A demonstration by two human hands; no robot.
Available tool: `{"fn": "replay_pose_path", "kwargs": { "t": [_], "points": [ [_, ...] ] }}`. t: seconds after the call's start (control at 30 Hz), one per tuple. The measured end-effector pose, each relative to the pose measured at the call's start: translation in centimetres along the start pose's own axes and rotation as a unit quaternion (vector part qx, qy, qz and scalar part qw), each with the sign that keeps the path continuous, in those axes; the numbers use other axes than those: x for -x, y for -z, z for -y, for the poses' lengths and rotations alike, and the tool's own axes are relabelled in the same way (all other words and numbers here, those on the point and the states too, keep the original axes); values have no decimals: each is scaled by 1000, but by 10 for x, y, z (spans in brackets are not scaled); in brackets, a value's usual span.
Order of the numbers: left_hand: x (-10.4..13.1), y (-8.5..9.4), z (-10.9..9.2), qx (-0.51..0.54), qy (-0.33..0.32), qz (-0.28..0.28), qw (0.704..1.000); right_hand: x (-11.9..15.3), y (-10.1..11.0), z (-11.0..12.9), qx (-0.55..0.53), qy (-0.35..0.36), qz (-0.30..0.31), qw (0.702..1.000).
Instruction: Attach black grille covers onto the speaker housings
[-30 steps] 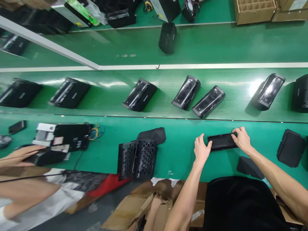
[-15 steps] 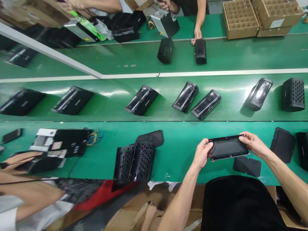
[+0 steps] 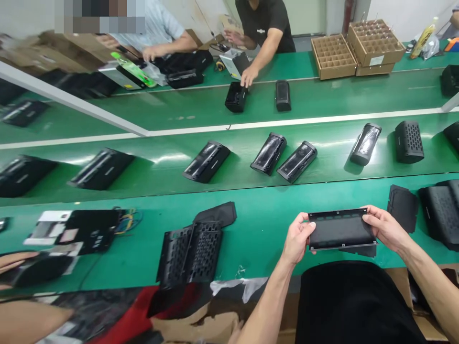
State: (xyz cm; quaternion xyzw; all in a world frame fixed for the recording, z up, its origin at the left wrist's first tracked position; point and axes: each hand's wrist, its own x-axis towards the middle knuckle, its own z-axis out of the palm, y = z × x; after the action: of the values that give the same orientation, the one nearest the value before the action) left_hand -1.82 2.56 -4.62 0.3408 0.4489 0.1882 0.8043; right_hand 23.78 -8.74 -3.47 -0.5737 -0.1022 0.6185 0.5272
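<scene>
A black rectangular panel (image 3: 340, 230) with small tabs along its long edges is held level above the green table. My left hand (image 3: 298, 236) grips its left end, thumb on top. At its right end, my right hand (image 3: 385, 228) pinches the corner. Beneath the panel, a flat dark sheet (image 3: 362, 250) is partly covered. Left of my hands, perforated black grilles (image 3: 204, 251) lie by another dark sheet (image 3: 218, 214). More dark sheets (image 3: 402, 209) lie to the right, beside a black housing (image 3: 442, 212).
Black speaker-like units (image 3: 297, 161) stand along the green belt (image 3: 161, 177) ahead. Across it, a person's hand (image 3: 249, 75) touches an open black housing (image 3: 235, 97). Divided cardboard boxes (image 3: 333, 57) sit at the back. Another person's hand (image 3: 17, 260) is at far left.
The view has shifted, showing more of the far side. The panel remains between my hands, slightly more face-on. The person across has moved a hand from the right unit to the left housing.
</scene>
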Motion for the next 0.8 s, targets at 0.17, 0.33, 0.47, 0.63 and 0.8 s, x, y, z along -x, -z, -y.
{"fn": "replay_pose_path", "kwargs": {
  "t": [0.17,0.33,0.47,0.63,0.8],
  "points": [
    [4,-4,3,-5,-7,-8,1000,8,0,-3,-26,2,-3,1000],
    [7,-5,4,2,-18,-11,1000,11,-2,-3,-37,4,-9,999],
    [9,-5,4,10,-21,1,1000,13,-3,-2,-38,4,-12,999],
    [9,-5,4,26,-31,11,999,13,-1,-3,-18,6,-19,1000],
    [8,-5,6,32,-35,11,999,12,-2,2,-2,9,-41,999]
  ]
}}
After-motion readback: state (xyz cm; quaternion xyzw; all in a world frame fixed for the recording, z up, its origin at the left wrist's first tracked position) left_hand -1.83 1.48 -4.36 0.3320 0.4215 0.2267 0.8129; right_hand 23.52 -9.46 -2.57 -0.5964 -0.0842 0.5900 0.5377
